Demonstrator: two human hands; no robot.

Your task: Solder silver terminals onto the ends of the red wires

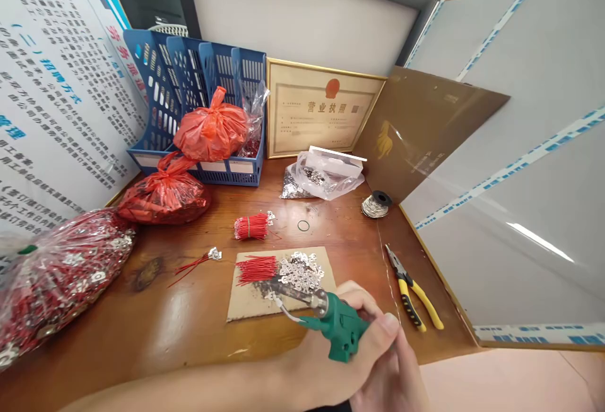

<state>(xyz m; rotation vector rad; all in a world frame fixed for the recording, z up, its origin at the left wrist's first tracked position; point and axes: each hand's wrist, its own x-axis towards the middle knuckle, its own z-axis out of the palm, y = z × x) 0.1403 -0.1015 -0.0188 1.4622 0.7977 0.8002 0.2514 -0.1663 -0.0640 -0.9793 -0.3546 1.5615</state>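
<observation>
My left hand (333,368) is wrapped around a green soldering gun (343,324), thumb on the near side and fingers beyond it. The gun's metal tip points left over a cardboard piece (246,308). At the gun's rear, my right hand (394,374) is closed beside my left thumb, where thin solder wire (391,280) runs down to the fingertips; the exact grip is partly hidden. On the cardboard lie a row of red wires (256,269) and a pile of silver metal tabs (302,271). Several red wires with tabs (193,265) lie to the left.
A rubber-banded red wire bundle (251,227), green rubber band (303,225), solder spool (376,205) and yellow-black pliers (411,292) lie on the wooden table (189,330). Bags of tabs (321,176), red bags (163,191) and a blue file rack (203,172) line the back.
</observation>
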